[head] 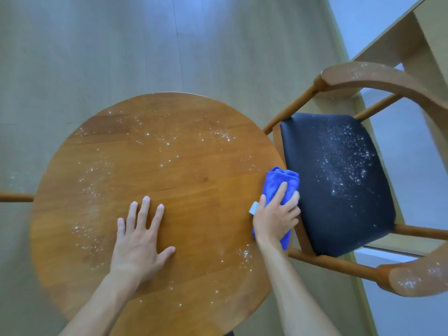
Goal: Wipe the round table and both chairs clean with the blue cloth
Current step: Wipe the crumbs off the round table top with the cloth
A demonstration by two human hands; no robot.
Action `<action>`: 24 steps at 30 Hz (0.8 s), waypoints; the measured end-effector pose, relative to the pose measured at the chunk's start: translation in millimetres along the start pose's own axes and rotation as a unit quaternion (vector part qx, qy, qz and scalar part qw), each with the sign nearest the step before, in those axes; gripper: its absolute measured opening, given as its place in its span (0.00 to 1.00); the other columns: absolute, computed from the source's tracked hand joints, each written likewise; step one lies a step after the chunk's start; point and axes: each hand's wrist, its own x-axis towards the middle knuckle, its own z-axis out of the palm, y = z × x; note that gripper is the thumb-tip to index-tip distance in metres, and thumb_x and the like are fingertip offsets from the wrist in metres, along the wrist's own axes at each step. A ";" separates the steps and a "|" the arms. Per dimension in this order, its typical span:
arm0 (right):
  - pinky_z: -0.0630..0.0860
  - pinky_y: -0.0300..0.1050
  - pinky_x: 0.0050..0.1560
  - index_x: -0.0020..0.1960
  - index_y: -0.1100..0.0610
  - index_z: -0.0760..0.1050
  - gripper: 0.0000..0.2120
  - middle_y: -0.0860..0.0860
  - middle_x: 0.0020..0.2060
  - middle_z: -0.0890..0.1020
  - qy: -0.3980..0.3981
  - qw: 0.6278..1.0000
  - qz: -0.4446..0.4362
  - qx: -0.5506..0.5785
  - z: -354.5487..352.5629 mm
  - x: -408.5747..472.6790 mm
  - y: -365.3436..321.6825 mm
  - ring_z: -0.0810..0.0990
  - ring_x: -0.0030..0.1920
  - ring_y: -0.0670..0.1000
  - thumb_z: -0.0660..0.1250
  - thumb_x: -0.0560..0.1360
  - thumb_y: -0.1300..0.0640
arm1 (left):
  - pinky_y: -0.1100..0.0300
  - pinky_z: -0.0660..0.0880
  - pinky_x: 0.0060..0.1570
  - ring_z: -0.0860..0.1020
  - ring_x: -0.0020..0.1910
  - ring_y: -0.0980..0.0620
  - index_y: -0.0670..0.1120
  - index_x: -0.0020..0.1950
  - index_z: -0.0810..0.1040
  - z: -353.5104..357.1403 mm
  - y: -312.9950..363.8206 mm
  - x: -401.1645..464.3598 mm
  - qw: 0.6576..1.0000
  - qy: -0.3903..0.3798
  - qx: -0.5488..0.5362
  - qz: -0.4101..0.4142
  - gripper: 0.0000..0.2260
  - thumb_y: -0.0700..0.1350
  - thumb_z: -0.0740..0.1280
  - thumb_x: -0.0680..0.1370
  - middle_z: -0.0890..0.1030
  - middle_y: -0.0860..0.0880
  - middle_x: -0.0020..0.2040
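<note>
At table's right edge, right hand (pixel 275 218) is gripping the blue cloth (pixel 282 183) while left hand (pixel 140 238) is pressing flat, fingers spread, on the round table (pixel 194 170); likely risk: crumbs (pixel 150 135) getting swept onto the chair seat (pixel 339 180).

Background: wood-look floor, light shelf unit.
Pale plank floor (pixel 121 57) fills the upper left. Light wooden shelf unit (pixel 421 37) at the top right corner, beside a pale grey wall panel (pixel 412 154).
</note>
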 end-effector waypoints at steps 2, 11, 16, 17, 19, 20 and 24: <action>0.74 0.55 0.43 0.70 0.59 0.70 0.31 0.66 0.66 0.71 0.012 0.998 -0.057 -0.001 2.6 -18.9 -30.0 0.76 0.48 0.65 0.74 0.70 0.52 | 0.33 0.68 0.60 0.57 0.73 0.37 0.45 0.74 0.66 0.9 -1.4 1.3 1.000 0.017 -0.005 0.010 0.48 0.63 0.77 0.59 0.60 0.40 0.75; 0.72 0.51 0.42 0.70 0.51 0.70 0.29 0.61 0.69 0.72 -0.012 0.909 -0.416 0.029 5.6 -21.1 -41.5 0.76 0.49 0.60 0.65 0.68 0.52 | 0.31 0.64 0.61 0.55 0.74 0.39 0.49 0.74 0.64 12.1 -6.3 3.7 0.998 0.059 -0.027 0.018 0.43 0.70 0.65 0.64 0.59 0.43 0.76; 0.74 0.57 0.43 0.72 0.57 0.68 0.26 0.65 0.65 0.71 -0.013 0.998 -0.062 0.010 -4.9 60.4 39.3 0.75 0.48 0.65 0.67 0.76 0.55 | 0.33 0.63 0.64 0.51 0.76 0.42 0.49 0.75 0.63 9.6 -2.7 2.7 0.998 0.037 -0.049 0.003 0.46 0.65 0.75 0.63 0.56 0.45 0.77; 0.73 0.59 0.46 0.73 0.58 0.66 0.26 0.66 0.66 0.70 -0.030 0.999 -0.012 0.023 -5.8 60.9 43.8 0.74 0.50 0.67 0.66 0.77 0.56 | 0.33 0.63 0.64 0.51 0.76 0.42 0.49 0.75 0.63 9.1 -2.7 2.7 0.998 0.035 -0.047 0.003 0.46 0.66 0.74 0.63 0.56 0.45 0.77; 0.74 0.58 0.44 0.72 0.59 0.67 0.27 0.67 0.64 0.72 -0.024 0.999 0.010 0.030 -3.9 51.4 38.0 0.75 0.47 0.66 0.69 0.75 0.59 | 0.32 0.65 0.63 0.52 0.75 0.41 0.48 0.75 0.64 8.8 -2.9 2.9 0.999 0.026 -0.046 0.003 0.47 0.65 0.76 0.62 0.56 0.44 0.77; 0.74 0.57 0.40 0.70 0.59 0.69 0.27 0.66 0.62 0.74 -0.007 1.000 -0.005 0.018 -1.9 43.8 29.6 0.76 0.44 0.65 0.71 0.72 0.60 | 0.32 0.66 0.62 0.53 0.75 0.41 0.48 0.75 0.65 8.3 -2.7 3.3 0.999 0.025 -0.044 0.005 0.47 0.64 0.76 0.61 0.57 0.43 0.77; 0.75 0.54 0.43 0.69 0.57 0.71 0.28 0.63 0.64 0.74 0.010 0.993 -0.109 0.034 -0.6 7.5 -25.5 0.76 0.47 0.61 0.69 0.69 0.60 | 0.33 0.67 0.61 0.54 0.75 0.40 0.47 0.74 0.65 8.1 -3.7 4.8 0.999 0.026 -0.033 0.006 0.47 0.64 0.76 0.60 0.58 0.43 0.76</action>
